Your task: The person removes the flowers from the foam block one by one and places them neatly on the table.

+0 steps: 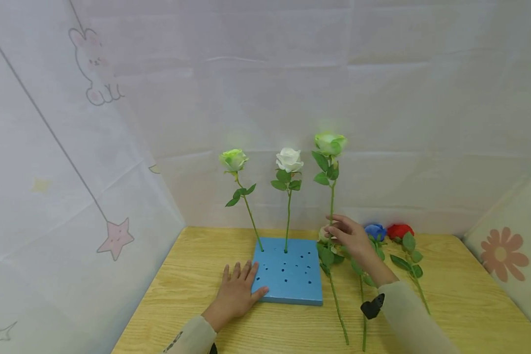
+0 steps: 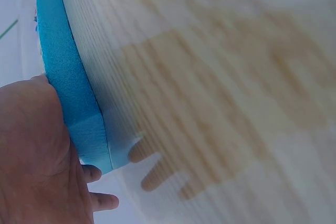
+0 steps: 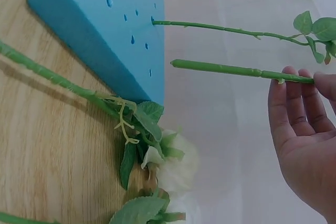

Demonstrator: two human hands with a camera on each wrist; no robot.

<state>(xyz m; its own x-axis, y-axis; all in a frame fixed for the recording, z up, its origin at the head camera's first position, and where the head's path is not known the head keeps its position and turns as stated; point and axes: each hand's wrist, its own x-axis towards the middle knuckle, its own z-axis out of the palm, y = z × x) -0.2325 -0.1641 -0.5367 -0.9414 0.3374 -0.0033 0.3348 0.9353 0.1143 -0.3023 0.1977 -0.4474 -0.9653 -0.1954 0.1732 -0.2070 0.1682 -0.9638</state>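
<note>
My right hand [image 1: 349,238] pinches the stem of a green-tinged white rose [image 1: 330,144], held upright near the block's back right. In the right wrist view, the bare lower end of its stem [image 3: 215,67] hangs just off the holed face of the blue foam block [image 3: 105,30]. My left hand [image 1: 236,292] lies with straight, spread fingers against the block's left side. A green-tinged rose [image 1: 233,160], leaning left, and a white rose [image 1: 289,160], nearly upright, stand with their stems in holes along the block's back.
Right of the block, a pale rose [image 1: 324,235], a blue rose [image 1: 375,231] and a red rose [image 1: 400,230] lie on the wooden table [image 1: 203,275], stems pointing forward. A pale cloth [image 1: 265,98] hangs behind the table and along its sides.
</note>
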